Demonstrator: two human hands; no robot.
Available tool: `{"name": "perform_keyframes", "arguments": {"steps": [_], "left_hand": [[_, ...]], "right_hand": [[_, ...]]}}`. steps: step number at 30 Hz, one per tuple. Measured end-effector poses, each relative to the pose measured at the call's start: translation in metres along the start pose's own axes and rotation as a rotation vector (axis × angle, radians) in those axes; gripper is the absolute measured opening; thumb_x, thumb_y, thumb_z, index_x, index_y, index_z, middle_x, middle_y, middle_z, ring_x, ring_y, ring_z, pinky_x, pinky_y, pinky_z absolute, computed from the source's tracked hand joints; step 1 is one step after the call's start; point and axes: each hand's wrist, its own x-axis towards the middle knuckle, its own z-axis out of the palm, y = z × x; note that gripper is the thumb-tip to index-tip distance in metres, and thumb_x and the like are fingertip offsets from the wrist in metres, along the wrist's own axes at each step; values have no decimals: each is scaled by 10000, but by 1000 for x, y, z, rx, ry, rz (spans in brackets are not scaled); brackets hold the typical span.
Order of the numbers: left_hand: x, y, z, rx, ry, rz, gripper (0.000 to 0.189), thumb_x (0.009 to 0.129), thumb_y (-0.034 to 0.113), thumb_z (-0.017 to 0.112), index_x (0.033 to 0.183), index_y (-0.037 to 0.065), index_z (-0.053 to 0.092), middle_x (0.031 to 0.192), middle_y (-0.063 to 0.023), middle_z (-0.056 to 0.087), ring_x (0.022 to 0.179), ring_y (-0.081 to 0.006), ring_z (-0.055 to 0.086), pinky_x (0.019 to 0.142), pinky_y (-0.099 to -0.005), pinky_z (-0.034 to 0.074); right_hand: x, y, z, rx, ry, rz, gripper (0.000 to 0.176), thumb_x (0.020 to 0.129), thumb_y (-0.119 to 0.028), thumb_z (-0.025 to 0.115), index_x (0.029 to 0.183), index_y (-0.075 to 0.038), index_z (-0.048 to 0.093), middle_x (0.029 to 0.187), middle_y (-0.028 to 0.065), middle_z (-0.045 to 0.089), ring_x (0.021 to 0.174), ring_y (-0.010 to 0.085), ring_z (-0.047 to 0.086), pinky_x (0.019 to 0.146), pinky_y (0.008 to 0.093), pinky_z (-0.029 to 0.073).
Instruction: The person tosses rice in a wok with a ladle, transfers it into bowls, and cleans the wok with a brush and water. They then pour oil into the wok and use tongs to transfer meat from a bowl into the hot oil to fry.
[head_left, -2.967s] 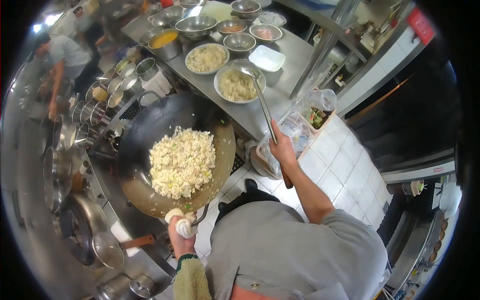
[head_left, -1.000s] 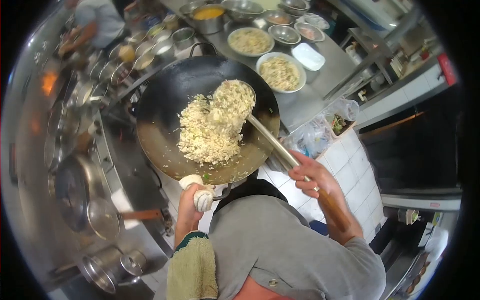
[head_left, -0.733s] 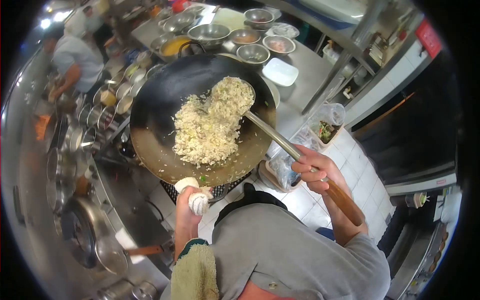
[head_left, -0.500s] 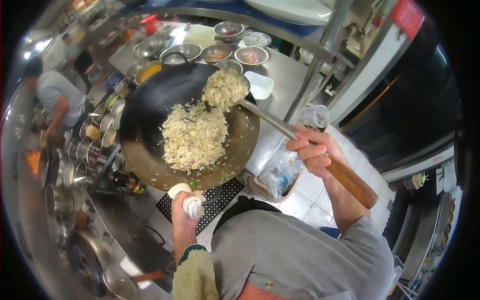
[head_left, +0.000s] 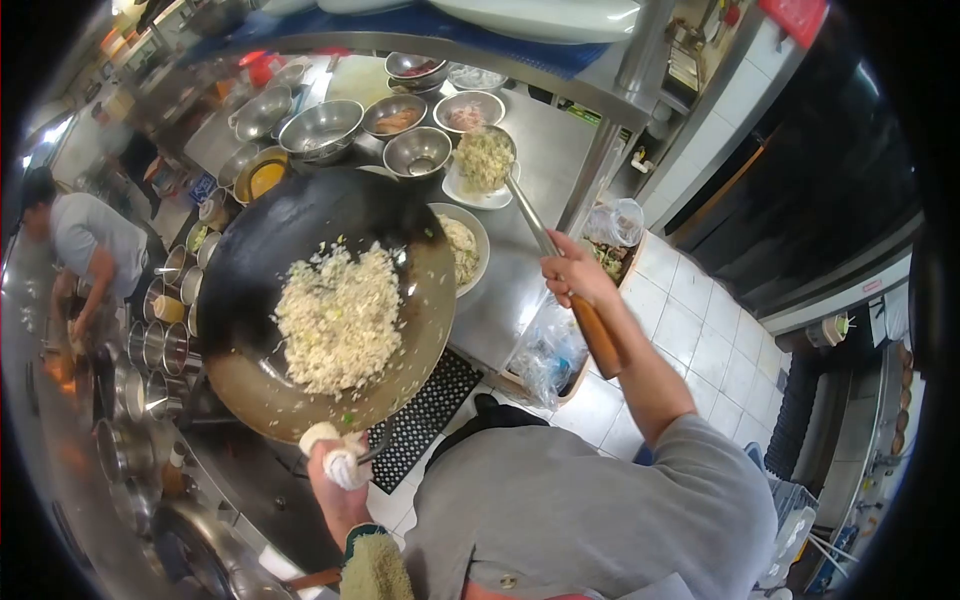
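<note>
My left hand is closed around a folded white cloth at the near handle of a large black wok, holding the wok tilted. Fried rice with green bits lies in it, and loose grains cling to its wall. My right hand grips a long ladle where its metal shaft meets the wooden handle. A heap of rice fills the ladle's bowl, over a white square dish. Between wok and ladle stands a round plate with fried rice on it, partly hidden by the wok.
Several metal bowls of ingredients, one an empty-looking bowl, stand on the steel counter. A steel post rises to the right. Plastic bags fill a bin below. At the left a co-worker stands beyond several metal pots.
The wok has moved left and toward me, bringing the rice plate into view. My right hand has carried the loaded ladle from above the wok to over the white dish.
</note>
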Motion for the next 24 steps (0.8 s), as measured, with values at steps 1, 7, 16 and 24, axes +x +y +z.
{"name": "perform_keyframes", "arguments": {"steps": [1,7,16,24], "left_hand": [[-2,3,-5,-12,36,10,97,821,141,524,814,47,546,742,-87,571,680,-259,601,797,-479,523],[-20,17,-19,31,345,41,278,828,235,524,1035,51,515,845,-144,619,657,-273,614,438,-320,467],[-54,14,-26,-10,479,93,229,811,219,513,918,18,529,751,-149,608,541,-230,581,396,-308,452],[-62,4,-45,-57,456,45,236,804,222,518,917,15,529,748,-153,606,532,-229,572,395,-300,445]], "right_hand": [[6,8,1,-28,35,-7,657,830,-36,531,1428,-46,259,652,4,438,440,81,412,346,255,379],[15,29,-6,-257,154,-39,672,853,-80,532,1462,-84,249,623,25,463,439,114,456,353,291,402],[19,45,-8,-627,344,-119,673,839,-93,523,1459,-123,263,689,181,588,487,238,555,446,386,477],[35,94,-20,-981,436,-385,704,777,-22,513,1441,-118,301,822,298,600,776,457,586,714,501,450]]}}
